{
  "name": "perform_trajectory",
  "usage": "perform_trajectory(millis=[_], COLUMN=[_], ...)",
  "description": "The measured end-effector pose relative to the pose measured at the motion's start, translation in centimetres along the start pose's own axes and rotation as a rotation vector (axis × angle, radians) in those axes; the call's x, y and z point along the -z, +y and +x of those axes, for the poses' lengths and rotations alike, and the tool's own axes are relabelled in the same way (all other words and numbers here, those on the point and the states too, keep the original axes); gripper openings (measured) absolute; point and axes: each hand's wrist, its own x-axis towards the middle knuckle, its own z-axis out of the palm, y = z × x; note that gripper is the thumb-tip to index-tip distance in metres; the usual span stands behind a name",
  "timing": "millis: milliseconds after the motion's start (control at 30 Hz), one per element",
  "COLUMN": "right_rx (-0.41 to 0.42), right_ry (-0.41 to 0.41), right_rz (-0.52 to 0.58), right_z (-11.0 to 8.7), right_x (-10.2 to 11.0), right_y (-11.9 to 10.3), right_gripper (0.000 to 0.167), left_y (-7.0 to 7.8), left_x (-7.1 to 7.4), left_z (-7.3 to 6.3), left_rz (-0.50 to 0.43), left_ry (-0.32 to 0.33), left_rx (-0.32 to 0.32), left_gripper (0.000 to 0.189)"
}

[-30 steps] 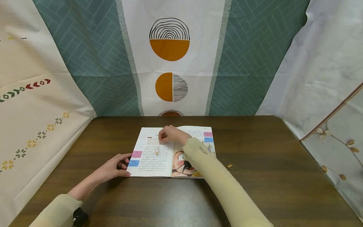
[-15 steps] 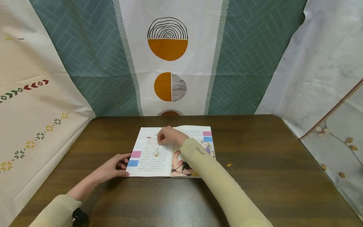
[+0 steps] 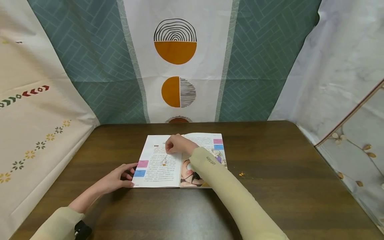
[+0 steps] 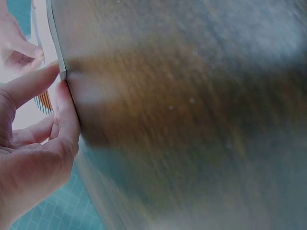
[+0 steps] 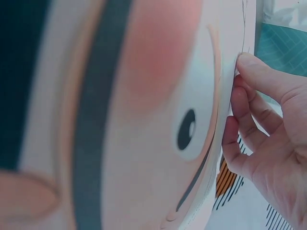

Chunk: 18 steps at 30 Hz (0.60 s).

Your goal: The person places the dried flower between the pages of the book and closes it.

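Note:
An open book (image 3: 156, 180) lies on the brown table, printed text on its left page and a cartoon face on the right. My left hand (image 3: 115, 178) grips the book's left edge near the close corner; in the left wrist view the thumb and fingers of that hand (image 4: 41, 139) are on either side of the corner. Over the upper part of the left page, my right hand (image 3: 180, 144) pinches the thin stem of a small dried flower (image 3: 163, 163). Its yellow head points toward me, close over the text. The right wrist view shows the right fingertips (image 5: 243, 60) together at the page.
Another dried yellow flower (image 3: 242, 174) with a thin stem lies on the table (image 3: 285, 196) to the right of the book. A patterned curtain (image 3: 255, 66) hangs behind the table's far edge, and light cloths flank both sides.
My right hand has come down slightly toward me with the flower over the left page. The left hand keeps its grip on the book; the head view has shifted a little.

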Motion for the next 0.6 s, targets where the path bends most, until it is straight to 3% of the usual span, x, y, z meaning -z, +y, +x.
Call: perform_trajectory(millis=[600], right_rx=[-0.04], right_ry=[0.004], right_rz=[0.031], right_z=[-0.04], right_x=[0.14], right_y=[-0.28], right_gripper=[0.007], left_y=[-0.72], left_x=[0.67], left_z=[0.12], left_rz=[-0.032], left_ry=[-0.069], left_rx=[-0.058], left_gripper=[0.077])
